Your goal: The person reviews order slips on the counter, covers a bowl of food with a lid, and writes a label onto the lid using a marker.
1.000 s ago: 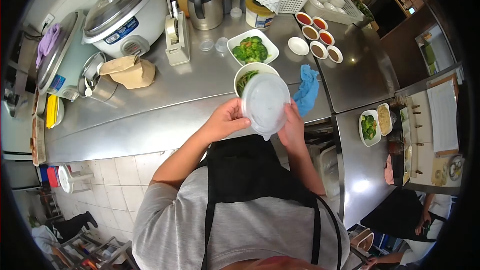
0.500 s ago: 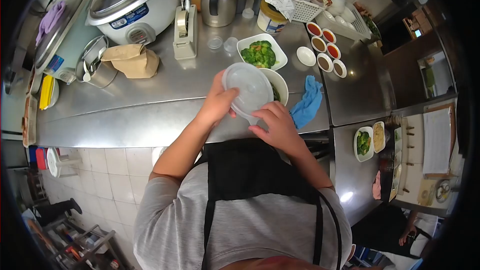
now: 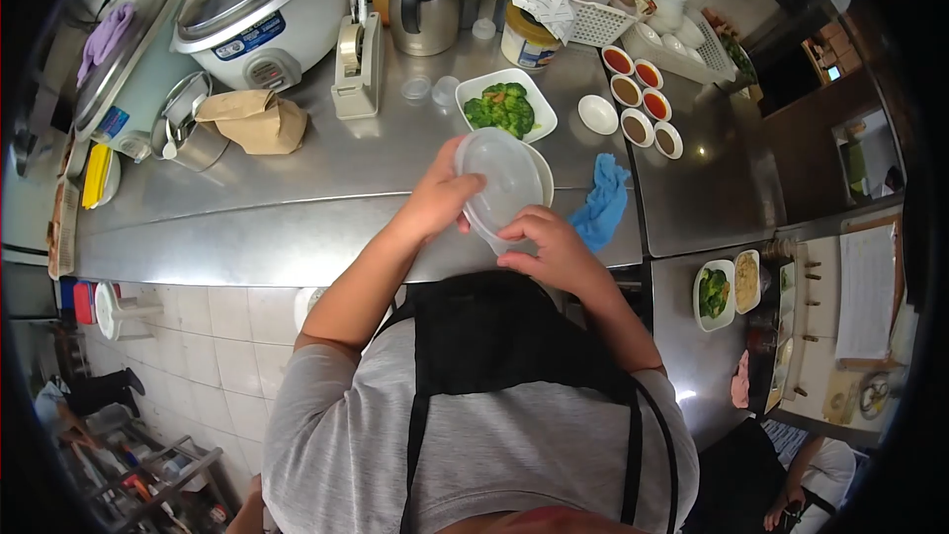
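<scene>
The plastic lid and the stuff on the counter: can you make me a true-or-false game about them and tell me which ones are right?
1. The plastic lid is lying on the floor. False: the left hand and the right hand are holding it.
2. Broccoli sits in a square white bowl. True.
3. The crumpled cloth on the counter is yellow. False: it is blue.
4. The brown paper bag is left of the tape dispenser. True.
5. Only two small cups hold sauce. False: six filled sauce cups stand together.
</scene>
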